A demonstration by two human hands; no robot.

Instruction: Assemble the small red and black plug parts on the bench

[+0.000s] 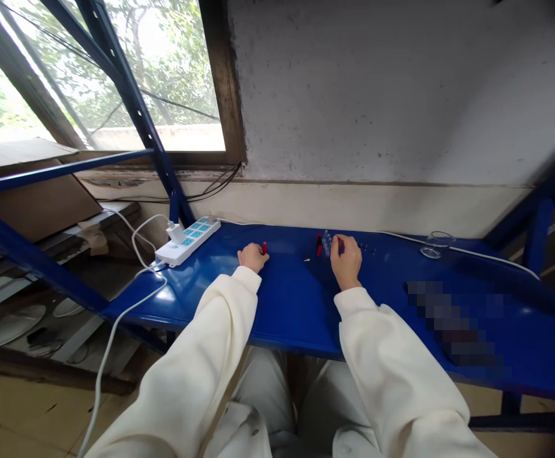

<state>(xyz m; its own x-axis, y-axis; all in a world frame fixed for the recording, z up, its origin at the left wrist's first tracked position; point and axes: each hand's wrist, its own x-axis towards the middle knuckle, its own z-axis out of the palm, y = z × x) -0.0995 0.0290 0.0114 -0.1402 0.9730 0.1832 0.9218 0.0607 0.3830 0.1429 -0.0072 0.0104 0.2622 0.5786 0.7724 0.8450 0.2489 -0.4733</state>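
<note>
My left hand rests low over the blue tabletop, its fingers closed on a small red tube-like piece that stands up beside the thumb. My right hand is curled in a pinch; a dark reddish bit shows at its fingertips, too small to name. Just left of that hand are several clear plastic pieces in a cluster. Against them lies a red and black piece. A small white pointed bit lies apart on the table, between my two hands.
A white power strip with a plugged-in adapter and cable is at the table's left end. Tiny parts lie right of my right hand. Farther right are a clear round container and a blurred-out dark object. Blue shelf posts flank the table.
</note>
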